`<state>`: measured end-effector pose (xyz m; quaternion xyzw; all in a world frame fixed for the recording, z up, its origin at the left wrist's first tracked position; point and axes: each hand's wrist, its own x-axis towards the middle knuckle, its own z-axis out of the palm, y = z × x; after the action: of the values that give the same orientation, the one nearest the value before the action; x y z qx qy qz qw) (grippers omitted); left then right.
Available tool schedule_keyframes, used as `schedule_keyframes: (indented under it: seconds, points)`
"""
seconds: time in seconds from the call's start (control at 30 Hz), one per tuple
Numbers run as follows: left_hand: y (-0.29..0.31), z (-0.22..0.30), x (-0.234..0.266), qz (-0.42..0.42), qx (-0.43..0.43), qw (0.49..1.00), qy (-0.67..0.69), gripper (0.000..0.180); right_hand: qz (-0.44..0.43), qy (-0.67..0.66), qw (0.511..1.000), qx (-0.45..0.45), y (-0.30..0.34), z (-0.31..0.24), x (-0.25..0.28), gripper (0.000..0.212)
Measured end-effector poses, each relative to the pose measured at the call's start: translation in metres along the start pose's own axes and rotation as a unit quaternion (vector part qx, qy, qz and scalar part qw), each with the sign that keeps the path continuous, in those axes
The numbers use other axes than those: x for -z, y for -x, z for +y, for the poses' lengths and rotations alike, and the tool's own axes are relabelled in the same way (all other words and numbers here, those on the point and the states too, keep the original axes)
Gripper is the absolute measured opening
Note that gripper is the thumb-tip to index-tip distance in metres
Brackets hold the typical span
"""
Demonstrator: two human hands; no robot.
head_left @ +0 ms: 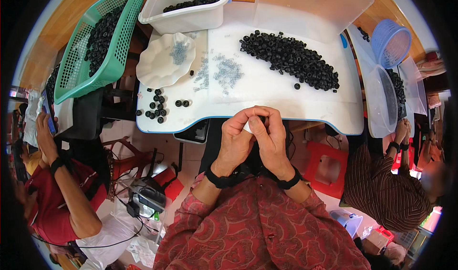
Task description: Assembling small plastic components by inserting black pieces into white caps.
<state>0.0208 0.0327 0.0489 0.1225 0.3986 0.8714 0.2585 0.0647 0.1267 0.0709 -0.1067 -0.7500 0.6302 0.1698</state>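
Note:
Just past the table's near edge, my left hand (236,139) and my right hand (271,139) meet with fingers closed. Between their fingertips shows a small black part (262,119), mostly hidden by the fingers. Something white (247,127), possibly a finger wrap, sits at my left thumb. Beyond my hands, a heap of small black ring-like parts (291,60) spreads over the white table (219,109). Small clear pieces (227,72) lie scattered left of it. Several black parts (157,106) stand loose near the table's left edge.
A cream scalloped dish (155,65) holds more clear pieces. Behind it stands a white tub (191,20) of black parts. At left is a green basket (121,46); at right, a blue basket (391,41). People sit on both sides, with a red stool (327,167) behind the right one.

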Motion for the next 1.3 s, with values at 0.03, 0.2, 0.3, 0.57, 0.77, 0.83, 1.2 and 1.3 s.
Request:
schedule_keyframes:
  seconds: [0.03, 0.2, 0.3, 0.57, 0.77, 0.83, 1.2, 1.3]
  points:
    - [0.000, -0.001, 0.001, 0.002, 0.011, 1.000, 0.027, 0.024, -0.001, 0.000, 1.000, 0.000, 0.000, -0.001, 0.000, 0.035]
    - [0.000, 0.001, 0.011, -0.038, 0.024, 0.995, 0.089, 0.024, -0.024, 0.016, 0.999, 0.016, 0.001, -0.012, 0.002, 0.040]
    - [0.001, 0.009, 0.006, -0.050, 0.022, 0.990, 0.130, 0.024, -0.029, 0.025, 0.997, 0.067, 0.000, -0.012, 0.003, 0.046]
    - [0.000, 0.010, 0.004, -0.046, 0.033, 0.989, 0.137, 0.024, -0.030, 0.012, 0.999, 0.036, 0.006, -0.014, 0.008, 0.053]
    - [0.000, 0.007, 0.004, -0.024, 0.043, 0.987, 0.153, 0.022, -0.015, -0.046, 0.999, 0.007, 0.009, -0.013, 0.007, 0.046]
    - [0.000, 0.004, 0.005, -0.031, 0.034, 0.988, 0.148, 0.028, -0.010, -0.081, 0.997, 0.005, 0.007, -0.013, 0.007, 0.044]
    - [0.000, 0.003, 0.002, 0.004, 0.055, 0.988, 0.145, 0.020, -0.019, -0.138, 0.990, -0.014, 0.002, -0.009, 0.016, 0.041]
    - [0.000, 0.000, 0.003, 0.010, 0.051, 0.989, 0.138, 0.021, -0.030, -0.139, 0.990, -0.024, 0.001, -0.007, 0.019, 0.039]
